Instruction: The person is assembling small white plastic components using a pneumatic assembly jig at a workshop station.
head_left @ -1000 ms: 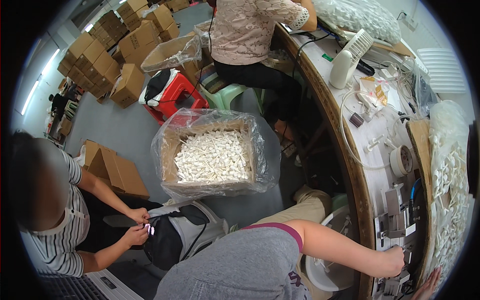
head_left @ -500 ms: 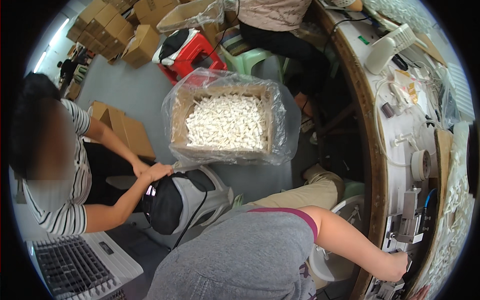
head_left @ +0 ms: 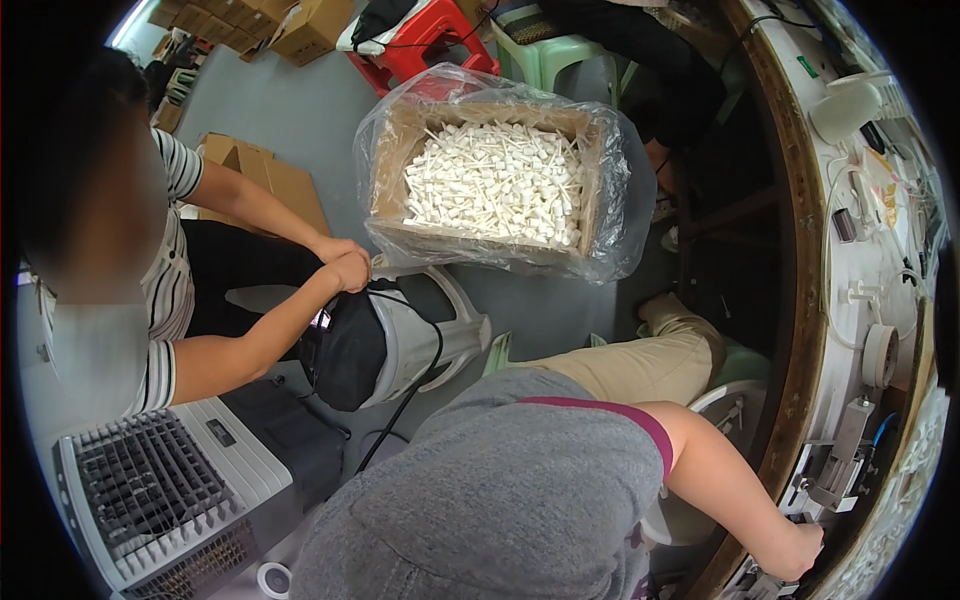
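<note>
My left arm reaches across to the bench on the right, bare below a grey sleeve with a maroon hem. At its end my left hand (head_left: pixel 792 550) is closed low over a metal fixture on the bench. A small dark part shows by its knuckles, but what the fingers hold is hidden. Just beyond the hand stands a metal clamp-like jig (head_left: pixel 838 480). My right hand is out of view. A pale round basin (head_left: pixel 680 520) with a few white pieces in it sits beneath my left arm.
An open carton (head_left: pixel 395 235) lined with clear plastic holds many white stick-like plastic pieces (head_left: pixel 495 185). At left a person in a striped top (head_left: pixel 175 270) sits with hands together beside a grey chair (head_left: pixel 455 330). An air cooler (head_left: pixel 200 480) stands lower left. Tape (head_left: pixel 880 355) lies on the bench.
The whole view has shifted, so the carton, stools and person sit higher and farther right. Fingertips at the lower right edge have gone out of sight. My left hand stays at the fixture, closed.
</note>
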Motion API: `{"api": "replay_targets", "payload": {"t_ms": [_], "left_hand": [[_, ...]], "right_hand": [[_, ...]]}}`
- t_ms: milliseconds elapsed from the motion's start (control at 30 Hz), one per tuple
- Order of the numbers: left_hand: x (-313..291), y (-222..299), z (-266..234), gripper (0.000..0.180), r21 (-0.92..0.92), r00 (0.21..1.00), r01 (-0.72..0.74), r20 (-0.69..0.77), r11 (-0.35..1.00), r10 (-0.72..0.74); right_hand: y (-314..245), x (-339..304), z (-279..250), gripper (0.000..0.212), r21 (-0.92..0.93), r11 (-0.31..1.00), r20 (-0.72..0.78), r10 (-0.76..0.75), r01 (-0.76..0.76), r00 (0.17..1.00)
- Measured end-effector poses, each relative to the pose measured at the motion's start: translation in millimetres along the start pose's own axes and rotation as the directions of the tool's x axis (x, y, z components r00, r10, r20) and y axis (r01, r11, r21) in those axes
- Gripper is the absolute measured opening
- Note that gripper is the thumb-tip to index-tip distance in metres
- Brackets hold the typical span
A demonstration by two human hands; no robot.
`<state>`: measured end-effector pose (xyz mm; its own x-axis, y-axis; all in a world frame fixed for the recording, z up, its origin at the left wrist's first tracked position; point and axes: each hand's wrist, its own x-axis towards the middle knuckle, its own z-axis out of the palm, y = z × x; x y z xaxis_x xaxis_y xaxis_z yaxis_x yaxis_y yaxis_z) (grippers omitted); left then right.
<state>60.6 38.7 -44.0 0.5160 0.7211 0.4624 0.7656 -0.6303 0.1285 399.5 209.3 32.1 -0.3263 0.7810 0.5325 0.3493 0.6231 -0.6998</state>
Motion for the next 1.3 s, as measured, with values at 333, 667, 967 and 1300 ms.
{"api": "replay_targets", "payload": {"t_ms": [333, 667, 967, 1300], "left_hand": [[9.3, -5.2, 7.9, 0.027, 0.023, 1.000, 0.014, -0.012, 1.000, -0.013], [6.7, 23.0, 35.8, 0.007, -0.204, 0.961, 0.188, -0.166, 0.961, -0.223], [-39.6, -16.1, -46.0, 0.011, -0.143, 0.997, 0.014, -0.075, 0.990, -0.025], [-36.2, -12.2, -58.7, 0.014, -0.033, 0.989, 0.038, 0.142, 0.999, -0.033]], "right_hand": [[-36.7, -1.5, 39.8, 0.037, -0.434, 0.898, -0.012, -0.095, 0.080, 0.995], [-16.3, 7.1, 25.5, 0.047, 0.444, 0.795, -0.164, 0.526, -0.413, 0.835], [-128.4, -11.3, 120.5, 0.028, 0.269, 0.944, -0.382, 0.286, -0.190, 0.879], [-183.3, -72.1, 161.8, 0.029, 0.356, 0.925, -0.281, 0.244, -0.135, 0.928]]}}
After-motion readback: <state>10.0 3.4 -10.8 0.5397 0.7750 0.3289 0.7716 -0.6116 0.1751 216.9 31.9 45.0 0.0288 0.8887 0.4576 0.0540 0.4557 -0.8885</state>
